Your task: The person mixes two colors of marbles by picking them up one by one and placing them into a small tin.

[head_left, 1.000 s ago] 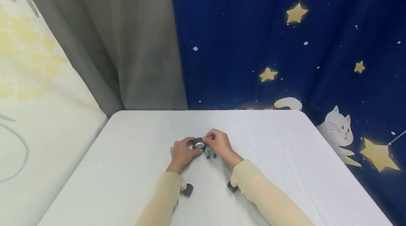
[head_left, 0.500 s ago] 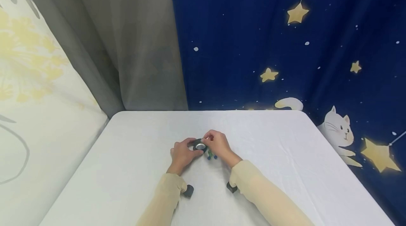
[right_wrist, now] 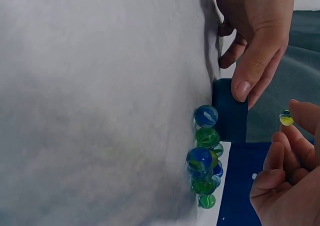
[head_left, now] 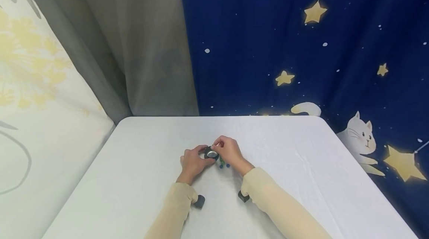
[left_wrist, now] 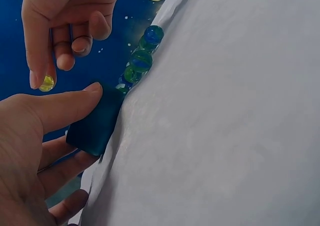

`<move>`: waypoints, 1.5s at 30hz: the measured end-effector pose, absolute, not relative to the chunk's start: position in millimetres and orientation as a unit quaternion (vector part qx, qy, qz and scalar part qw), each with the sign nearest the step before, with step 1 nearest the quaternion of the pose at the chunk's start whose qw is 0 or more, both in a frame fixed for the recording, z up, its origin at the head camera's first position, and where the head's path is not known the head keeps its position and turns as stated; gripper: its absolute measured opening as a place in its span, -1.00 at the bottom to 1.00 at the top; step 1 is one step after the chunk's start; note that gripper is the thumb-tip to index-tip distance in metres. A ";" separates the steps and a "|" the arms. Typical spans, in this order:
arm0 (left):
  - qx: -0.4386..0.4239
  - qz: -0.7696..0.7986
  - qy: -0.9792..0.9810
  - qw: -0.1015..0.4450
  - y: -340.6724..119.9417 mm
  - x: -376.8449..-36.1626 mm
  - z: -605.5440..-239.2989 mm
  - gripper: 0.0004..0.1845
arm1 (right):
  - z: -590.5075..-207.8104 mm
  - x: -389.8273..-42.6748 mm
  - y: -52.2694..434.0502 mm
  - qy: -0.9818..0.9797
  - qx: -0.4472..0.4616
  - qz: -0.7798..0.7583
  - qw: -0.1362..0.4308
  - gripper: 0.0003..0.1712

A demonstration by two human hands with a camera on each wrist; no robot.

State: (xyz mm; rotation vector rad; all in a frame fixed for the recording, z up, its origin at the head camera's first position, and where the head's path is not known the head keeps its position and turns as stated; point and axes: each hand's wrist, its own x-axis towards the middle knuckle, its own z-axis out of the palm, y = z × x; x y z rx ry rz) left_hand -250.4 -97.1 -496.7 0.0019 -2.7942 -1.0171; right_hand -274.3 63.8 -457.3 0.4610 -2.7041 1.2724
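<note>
My left hand (head_left: 192, 162) grips a small dark cup (head_left: 212, 154) with a silvery inside, standing on the table. In the left wrist view the thumb presses the near side of the cup's teal wall (left_wrist: 95, 121), with fingers round the other side. My right hand (head_left: 230, 152) pinches a clear marble with yellow in it (right_wrist: 286, 117) between thumb and finger, above the level of the cup's rim. Several blue and green glass marbles (right_wrist: 202, 158) lie in a cluster on the table beside the cup, partly hidden under my right hand in the head view.
A white cloth covers the table (head_left: 151, 138). Behind its far edge hang a grey curtain (head_left: 157, 45) and a blue curtain (head_left: 241, 45) with stars. Dark wrist cameras stick out below both cuffs, the left camera (head_left: 199, 201) close over the cloth.
My right hand has shifted slightly to the left, its fingertips now closer over the cup. The left hand keeps its grip and stays in place.
</note>
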 end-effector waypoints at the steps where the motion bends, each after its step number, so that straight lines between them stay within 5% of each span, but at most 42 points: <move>1: -0.001 -0.341 -0.936 0.085 -96.9 -250.8 -497.0 -0.34 | -457.4 -274.7 63.9 -0.893 0.152 0.420 0.058 -0.89; 45: -0.009 -0.333 -0.942 0.047 -99.6 -260.4 -494.9 -0.30 | -472.5 -270.2 102.8 -0.866 0.029 0.498 0.039 -0.79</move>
